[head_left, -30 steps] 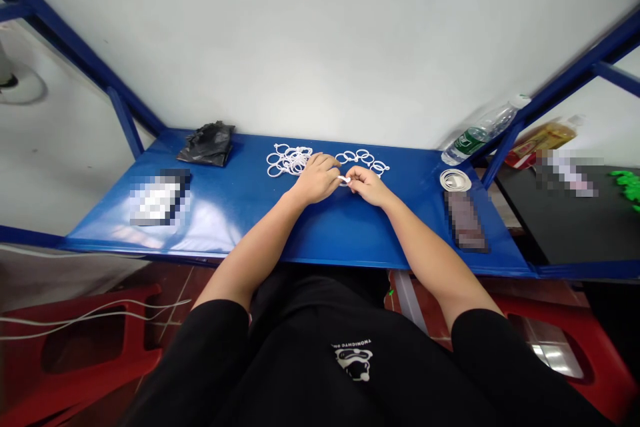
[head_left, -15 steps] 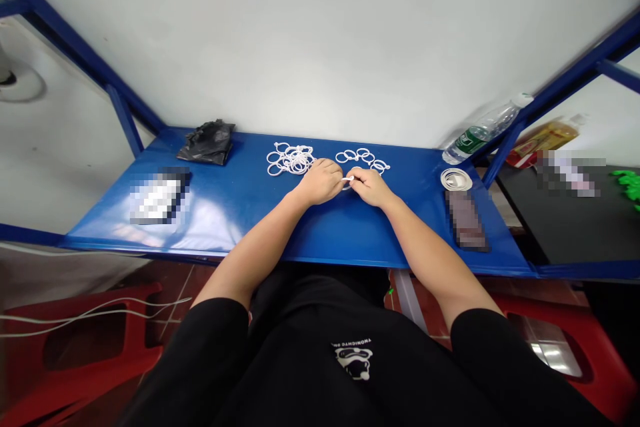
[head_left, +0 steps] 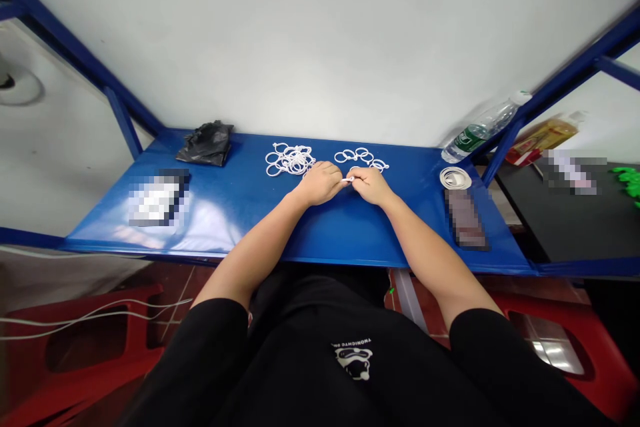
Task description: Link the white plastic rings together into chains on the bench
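Both hands meet above the middle of the blue table [head_left: 345, 233]. My left hand [head_left: 321, 183] is closed, its fingers pinching one side of a white curtain ring [head_left: 349, 179]. From the other side, my right hand [head_left: 369, 185] is also closed on that ring near its small eyelet. Fingers cover most of the ring. Just beyond my left hand lies a tangled pile of similar white rings [head_left: 296, 160]. Several more white rings [head_left: 364, 155] lie loosely spread behind my right hand, partly hidden by it.
A crumpled black plastic bag [head_left: 206, 143] lies at the back left, with a blurred-out object [head_left: 159, 198] in front. To the right are a leaning water bottle [head_left: 470, 137], a coiled white cable [head_left: 455, 178] and a blurred dark object [head_left: 466, 219]. Blue frame bars [head_left: 123, 121] flank the table.
The hands stay in nearly the same place. The lower curve of the held ring, visible between the hands before, is now hidden. The view has shifted very slightly.
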A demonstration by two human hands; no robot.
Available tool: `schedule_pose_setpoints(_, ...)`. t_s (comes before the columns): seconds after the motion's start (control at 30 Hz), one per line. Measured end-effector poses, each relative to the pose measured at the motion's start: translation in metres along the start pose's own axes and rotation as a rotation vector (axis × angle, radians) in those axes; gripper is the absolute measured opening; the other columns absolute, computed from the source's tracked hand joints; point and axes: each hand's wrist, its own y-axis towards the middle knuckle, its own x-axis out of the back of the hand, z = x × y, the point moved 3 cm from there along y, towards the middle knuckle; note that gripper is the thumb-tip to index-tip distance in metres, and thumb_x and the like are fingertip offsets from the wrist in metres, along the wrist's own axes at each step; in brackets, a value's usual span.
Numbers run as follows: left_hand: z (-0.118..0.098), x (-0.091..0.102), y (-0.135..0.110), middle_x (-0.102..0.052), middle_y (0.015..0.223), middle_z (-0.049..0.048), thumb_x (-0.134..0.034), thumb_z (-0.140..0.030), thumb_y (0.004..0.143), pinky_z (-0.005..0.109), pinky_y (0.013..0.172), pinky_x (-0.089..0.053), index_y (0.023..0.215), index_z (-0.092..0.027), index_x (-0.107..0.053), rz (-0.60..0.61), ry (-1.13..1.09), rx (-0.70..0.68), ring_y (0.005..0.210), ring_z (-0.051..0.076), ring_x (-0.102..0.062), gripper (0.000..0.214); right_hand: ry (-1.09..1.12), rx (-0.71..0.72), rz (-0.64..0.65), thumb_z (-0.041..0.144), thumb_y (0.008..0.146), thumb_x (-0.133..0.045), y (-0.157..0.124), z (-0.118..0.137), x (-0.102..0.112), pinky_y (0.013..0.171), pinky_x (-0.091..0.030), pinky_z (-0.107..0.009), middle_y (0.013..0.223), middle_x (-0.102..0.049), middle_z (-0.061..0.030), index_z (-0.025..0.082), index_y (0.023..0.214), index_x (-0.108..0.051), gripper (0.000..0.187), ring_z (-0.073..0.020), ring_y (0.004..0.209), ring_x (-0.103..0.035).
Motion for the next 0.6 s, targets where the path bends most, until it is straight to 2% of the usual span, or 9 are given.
schedule_pose_setpoints(0.13, 0.001, 0.005, 0.000, -0.075, 0.109, 0.0110, -0.048, -0.046, 0.110, 0.045, 0.096, -0.048, 0.101, -0.022, -0.074, -0.063, -0.026, 0.019, 0.107, 0.027, -0.065, 0.037, -0.041, -0.053, -0.045, 0.021, 0.089, -0.049, -0.001, -0.007, 0.000, 0.073, -0.045, -0.030, 0.077, -0.073, -0.0022, 0.020, 0.088, -0.076, 0.027, -0.0198, 0.073, -0.064)
schedule_pose_setpoints(0.23, 0.007, 0.010, 0.001, -0.076, 0.114, 0.0106, -0.049, -0.041, 0.110, 0.046, 0.100, -0.048, 0.104, -0.024, -0.074, -0.137, -0.062, 0.061, 0.112, 0.026, -0.066, 0.031, -0.023, -0.064, -0.051, 0.025, 0.095, -0.049, -0.002, -0.008, -0.002, 0.077, -0.049, -0.031, 0.079, -0.074, -0.0013, 0.022, 0.119, -0.077, 0.036, -0.0200, 0.073, -0.066)
schedule_pose_setpoints(0.3, 0.015, 0.014, 0.000, -0.076, 0.115, 0.0105, -0.053, -0.042, 0.108, 0.047, 0.101, -0.048, 0.102, -0.023, -0.074, -0.199, -0.078, 0.106, 0.111, 0.026, -0.067, 0.028, -0.031, -0.067, -0.063, 0.026, 0.097, -0.051, -0.002, -0.006, -0.001, 0.081, -0.051, -0.032, 0.083, -0.076, -0.0011, 0.023, 0.143, -0.066, 0.049, -0.0205, 0.077, -0.068)
schedule_pose_setpoints(0.37, 0.031, 0.019, -0.004, -0.076, 0.115, 0.0101, -0.055, -0.041, 0.107, 0.047, 0.101, -0.048, 0.098, -0.023, -0.073, -0.284, -0.078, 0.193, 0.111, 0.025, -0.067, 0.027, -0.093, -0.105, -0.086, 0.024, 0.097, -0.054, -0.001, -0.007, 0.005, 0.085, -0.052, -0.033, 0.090, -0.079, -0.0021, 0.024, 0.154, -0.057, 0.058, -0.0219, 0.085, -0.071)
schedule_pose_setpoints(0.47, 0.061, 0.030, -0.016, -0.075, 0.115, 0.0099, -0.056, -0.043, 0.107, 0.049, 0.104, -0.046, 0.092, -0.022, -0.070, -0.436, -0.033, 0.392, 0.114, 0.026, -0.065, 0.029, -0.243, -0.227, -0.126, 0.026, 0.097, -0.056, -0.002, -0.019, 0.029, 0.089, -0.052, -0.036, 0.101, -0.082, -0.0046, 0.026, 0.145, -0.067, 0.050, -0.0250, 0.094, -0.073)
schedule_pose_setpoints(0.6, 0.090, 0.041, -0.034, -0.074, 0.115, 0.0111, -0.061, -0.060, 0.104, 0.052, 0.100, -0.043, 0.085, -0.020, -0.069, -0.572, 0.060, 0.607, 0.111, 0.027, -0.061, 0.045, -0.329, -0.383, -0.151, 0.026, 0.093, -0.062, -0.008, -0.050, 0.070, 0.088, -0.053, -0.037, 0.107, -0.083, -0.0058, 0.025, 0.132, -0.076, 0.041, -0.0257, 0.096, -0.074)
